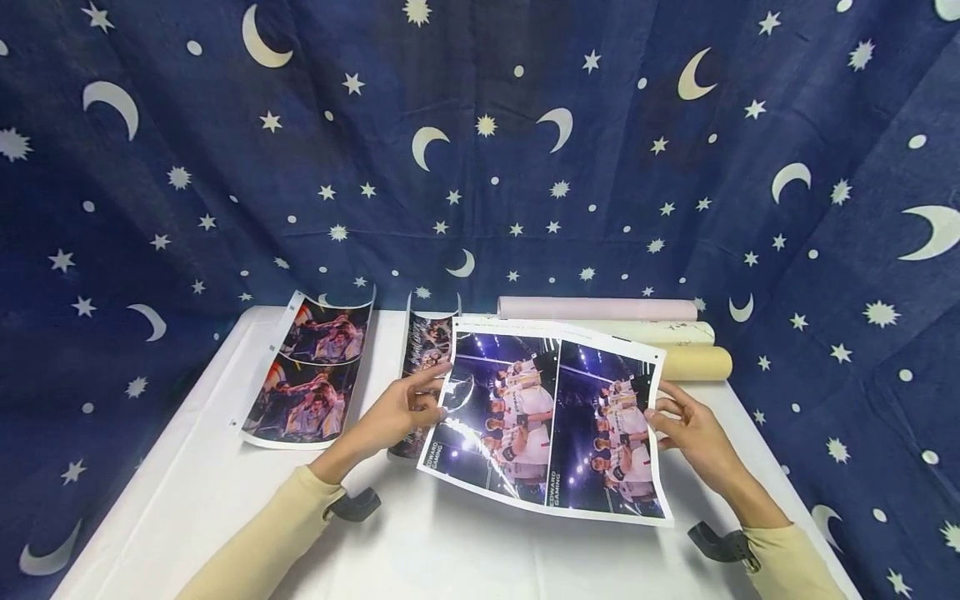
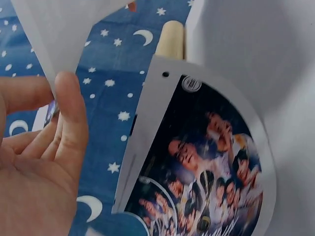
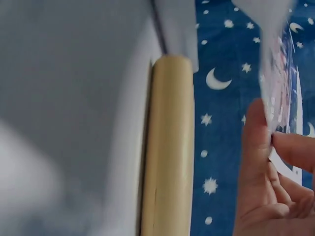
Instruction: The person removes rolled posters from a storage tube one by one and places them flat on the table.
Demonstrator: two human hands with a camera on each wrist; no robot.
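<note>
Both hands hold up a glossy printed photo sheet (image 1: 536,417) in the head view, bearing two side-by-side pictures of a group on a stage. Thumb and fingers of my left hand (image 1: 401,417) pinch its left edge. At the right edge, my right hand (image 1: 693,429) pinches it the same way. The sheet bows a little and is raised over the white table, its white back (image 2: 59,34) showing in the left wrist view. Partly hidden behind it and the left hand lies a narrow curled print (image 1: 429,337), seen more fully as a dark group print (image 2: 211,147).
Another curled print (image 1: 318,375) with two pictures lies at the left of the white table (image 1: 187,467). Along the back right are a pink roll (image 1: 600,308), a cream roll (image 1: 675,333) and a yellow roll (image 1: 701,363). A blue star-and-moon cloth (image 1: 480,167) hangs behind.
</note>
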